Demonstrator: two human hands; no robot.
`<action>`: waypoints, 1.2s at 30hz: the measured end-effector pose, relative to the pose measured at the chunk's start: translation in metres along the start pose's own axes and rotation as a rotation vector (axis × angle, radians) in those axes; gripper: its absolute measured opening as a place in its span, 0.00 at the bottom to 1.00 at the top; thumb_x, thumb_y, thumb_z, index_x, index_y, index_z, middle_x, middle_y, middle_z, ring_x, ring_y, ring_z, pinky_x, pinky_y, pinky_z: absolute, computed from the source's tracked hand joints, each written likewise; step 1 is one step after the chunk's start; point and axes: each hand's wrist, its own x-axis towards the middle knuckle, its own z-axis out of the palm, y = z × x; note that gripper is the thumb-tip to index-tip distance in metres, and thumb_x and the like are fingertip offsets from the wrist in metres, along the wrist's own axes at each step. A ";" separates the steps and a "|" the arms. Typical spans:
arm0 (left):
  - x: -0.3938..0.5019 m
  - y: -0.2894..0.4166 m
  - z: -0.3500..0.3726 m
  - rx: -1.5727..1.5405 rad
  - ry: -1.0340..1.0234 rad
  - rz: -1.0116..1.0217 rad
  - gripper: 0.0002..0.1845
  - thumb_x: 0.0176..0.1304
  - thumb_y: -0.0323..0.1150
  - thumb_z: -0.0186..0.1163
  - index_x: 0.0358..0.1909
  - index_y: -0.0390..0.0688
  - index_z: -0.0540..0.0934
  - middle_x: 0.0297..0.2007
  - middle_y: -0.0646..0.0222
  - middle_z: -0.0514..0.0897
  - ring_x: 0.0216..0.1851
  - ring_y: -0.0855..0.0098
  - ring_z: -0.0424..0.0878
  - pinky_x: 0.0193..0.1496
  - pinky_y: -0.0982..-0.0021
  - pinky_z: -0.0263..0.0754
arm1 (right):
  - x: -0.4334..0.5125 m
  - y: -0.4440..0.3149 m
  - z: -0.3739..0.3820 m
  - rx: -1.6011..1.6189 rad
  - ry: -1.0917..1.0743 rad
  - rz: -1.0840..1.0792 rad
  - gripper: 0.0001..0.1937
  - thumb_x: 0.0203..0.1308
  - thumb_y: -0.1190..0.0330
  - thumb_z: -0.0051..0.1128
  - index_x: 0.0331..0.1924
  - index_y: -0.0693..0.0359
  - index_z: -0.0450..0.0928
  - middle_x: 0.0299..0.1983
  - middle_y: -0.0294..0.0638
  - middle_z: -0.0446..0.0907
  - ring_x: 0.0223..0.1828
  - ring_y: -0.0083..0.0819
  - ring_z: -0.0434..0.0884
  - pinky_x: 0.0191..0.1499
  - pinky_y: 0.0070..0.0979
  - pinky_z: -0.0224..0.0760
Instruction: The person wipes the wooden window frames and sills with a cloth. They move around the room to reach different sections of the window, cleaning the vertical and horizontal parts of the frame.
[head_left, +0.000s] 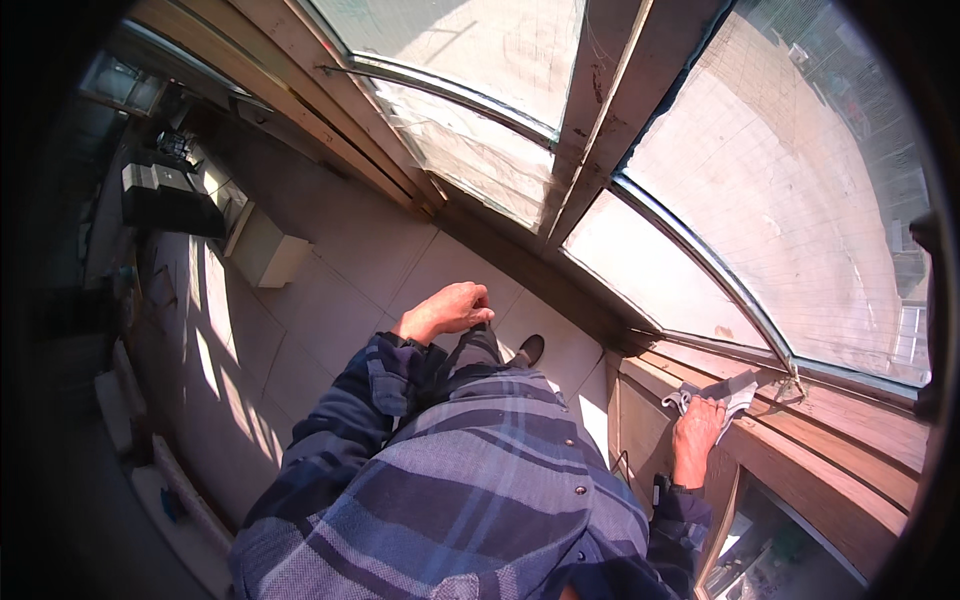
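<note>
My right hand (699, 435) grips a crumpled grey-white cloth (737, 394) and rests it on the wooden sill (814, 450) at the foot of the window on the right. Parts of the cloth stick out on both sides of my fingers. In front of my body, my left hand (450, 309) hangs over my trouser leg with its fingers curled in. Nothing shows in that hand, though its palm is hidden. Just beyond the cloth, a short piece of string (791, 382) is tied at the bottom of the window's metal bar.
Glass panes (772, 210) in wooden frames rise ahead and right. Below the sill is a glazed opening (780, 536) with objects behind it. A pale box-like piece (266, 251) and a dark-and-silver appliance (169, 195) stand left on the tiled floor (337, 292) side. My shoe (532, 349) shows ahead.
</note>
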 end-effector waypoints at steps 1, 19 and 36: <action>-0.009 -0.005 -0.002 -0.006 0.023 -0.006 0.17 0.66 0.42 0.65 0.41 0.35 0.81 0.37 0.52 0.84 0.43 0.51 0.83 0.46 0.56 0.77 | 0.000 0.003 0.027 0.047 0.069 -0.048 0.10 0.57 0.73 0.51 0.38 0.68 0.81 0.40 0.52 0.85 0.52 0.50 0.81 0.73 0.49 0.56; -0.252 -0.159 -0.029 -0.348 0.513 -0.495 0.20 0.63 0.46 0.64 0.42 0.36 0.83 0.42 0.52 0.86 0.47 0.54 0.84 0.51 0.58 0.78 | 0.255 -0.415 -0.042 1.268 -0.374 -0.642 0.12 0.70 0.59 0.54 0.39 0.60 0.72 0.22 0.22 0.61 0.22 0.15 0.59 0.23 0.24 0.50; -0.407 -0.341 0.017 -0.665 0.675 -0.997 0.19 0.62 0.43 0.67 0.43 0.35 0.84 0.37 0.57 0.88 0.39 0.63 0.86 0.45 0.62 0.79 | 0.367 -0.667 -0.389 1.804 1.004 -0.572 0.27 0.78 0.53 0.46 0.66 0.70 0.69 0.60 0.47 0.75 0.57 0.33 0.76 0.62 0.32 0.69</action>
